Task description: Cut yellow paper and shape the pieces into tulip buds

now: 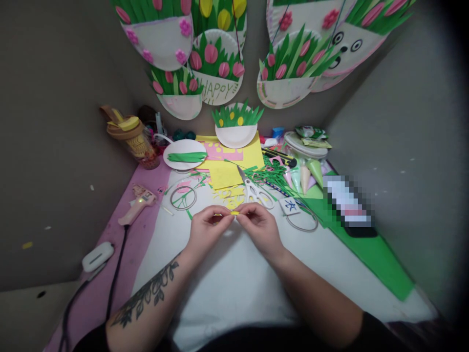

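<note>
The left hand [210, 222] and right hand [259, 227] each pinch, thumb against fingers, a small yellow paper piece [235, 212] between them, above the middle of the white-covered tabletop [234, 278]. Beyond lie white-handled metal scissors [247, 183]; right of these, a white square tag [289, 206] bears one blue character, not clearly readable. Above the tabletop's back edge, a white paper-plate basket with pink tulips [220, 89] reads "HAPPY" in green, the marks below illegible. Print on the brown-and-yellow tumbler [134, 143], at the back left corner, is unreadable.

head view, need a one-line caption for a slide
Left hand and right hand pinch a small yellow piece over a white work surface, scissors lying just beyond.
</note>
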Demonstrator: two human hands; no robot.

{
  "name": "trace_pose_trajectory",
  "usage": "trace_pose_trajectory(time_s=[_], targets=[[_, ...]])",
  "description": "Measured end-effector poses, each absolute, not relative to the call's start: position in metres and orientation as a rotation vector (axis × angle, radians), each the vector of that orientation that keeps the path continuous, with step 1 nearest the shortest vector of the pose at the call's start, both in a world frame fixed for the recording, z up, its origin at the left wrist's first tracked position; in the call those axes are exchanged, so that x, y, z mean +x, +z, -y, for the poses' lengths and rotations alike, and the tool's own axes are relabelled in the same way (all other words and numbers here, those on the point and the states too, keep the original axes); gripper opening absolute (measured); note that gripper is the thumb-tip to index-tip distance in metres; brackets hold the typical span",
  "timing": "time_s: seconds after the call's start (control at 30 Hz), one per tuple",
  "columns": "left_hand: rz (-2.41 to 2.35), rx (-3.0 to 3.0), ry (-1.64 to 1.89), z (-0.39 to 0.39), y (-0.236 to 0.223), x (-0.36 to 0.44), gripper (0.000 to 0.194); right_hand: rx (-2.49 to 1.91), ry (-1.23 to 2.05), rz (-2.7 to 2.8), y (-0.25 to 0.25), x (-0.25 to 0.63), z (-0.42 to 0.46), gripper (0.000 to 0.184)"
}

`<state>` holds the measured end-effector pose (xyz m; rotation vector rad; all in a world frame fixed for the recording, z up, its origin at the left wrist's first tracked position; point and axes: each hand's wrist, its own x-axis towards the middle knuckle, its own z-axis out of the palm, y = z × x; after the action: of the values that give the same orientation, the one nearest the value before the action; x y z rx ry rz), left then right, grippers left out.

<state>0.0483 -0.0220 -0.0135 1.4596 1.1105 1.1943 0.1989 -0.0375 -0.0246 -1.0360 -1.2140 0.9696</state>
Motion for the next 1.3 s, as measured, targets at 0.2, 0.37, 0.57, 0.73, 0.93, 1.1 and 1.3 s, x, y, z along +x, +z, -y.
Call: trace_pose_trajectory(time_s=[0.2,0.37,0.57,0.73,0.93,1.1,1.3], targets=[[-1.098,1.440,1.197,0.023,-0.012,0.049,0.010,-1.033,0.965,1.187,-0.023,0.198,0.038,0.009],[-1.077,1.400,1.207,0.022,-0.016,0.051,0.012,-1.044,0.938,1.183,-0.022,0.197,0.038,0.009],[-1.074,1.350,1.210,0.021,-0.017,0.051,0.013,-1.068,0.915,1.194,-0.024,0.195,0.039,0.009],[-1.078,1.308,1.197,0.021,-0.018,0.052,0.014,-1.045,0.917,1.178,-0.027,0.193,0.040,0.009],[-1.108,1.231,1.179,0.021,-0.016,0.053,0.016,-1.036,0.920,1.162,-0.027,0.191,0.039,0.009],[-1.118,1.199,1.172,0.020,-0.017,0.053,0.015,-1.053,0.905,1.173,-0.030,0.190,0.038,0.008],[-1.154,1.164,1.201,0.020,-0.018,0.057,0.020,-1.068,0.966,1.072,-0.034,0.185,0.036,0.015]])
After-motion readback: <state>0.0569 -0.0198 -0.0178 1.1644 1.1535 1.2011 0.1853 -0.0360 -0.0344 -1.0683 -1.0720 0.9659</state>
